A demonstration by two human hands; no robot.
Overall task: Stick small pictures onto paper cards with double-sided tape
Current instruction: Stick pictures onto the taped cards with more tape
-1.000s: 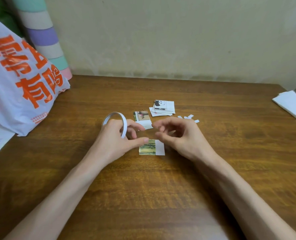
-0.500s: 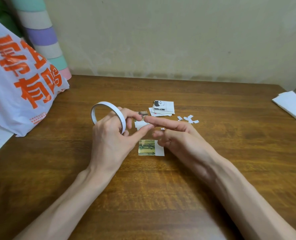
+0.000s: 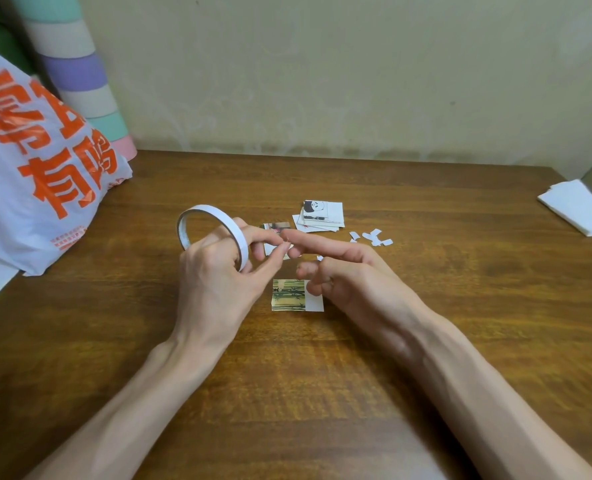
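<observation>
My left hand [image 3: 218, 282] grips a white roll of double-sided tape [image 3: 211, 233] held upright above the wooden table [image 3: 460, 306]. My right hand [image 3: 350, 271] has its index finger stretched out, its tip meeting my left thumb and forefinger at the tape's end. Below the hands lies a white card with a green bamboo picture [image 3: 296, 295] on it. A second small picture [image 3: 276, 227] shows partly behind my fingers. A small stack of cards with a cartoon picture on top [image 3: 320, 216] lies further back.
Small white paper scraps [image 3: 374, 236] lie right of the stack. A white plastic bag with orange characters [image 3: 38, 161] fills the left side, with a striped pastel roll [image 3: 80, 77] behind it. Folded white paper [image 3: 578, 209] sits at the right edge. A wall bounds the table's back.
My left hand has raised and turned the tape roll up and leftwards. My right hand's index finger has stretched out to meet the left fingertips.
</observation>
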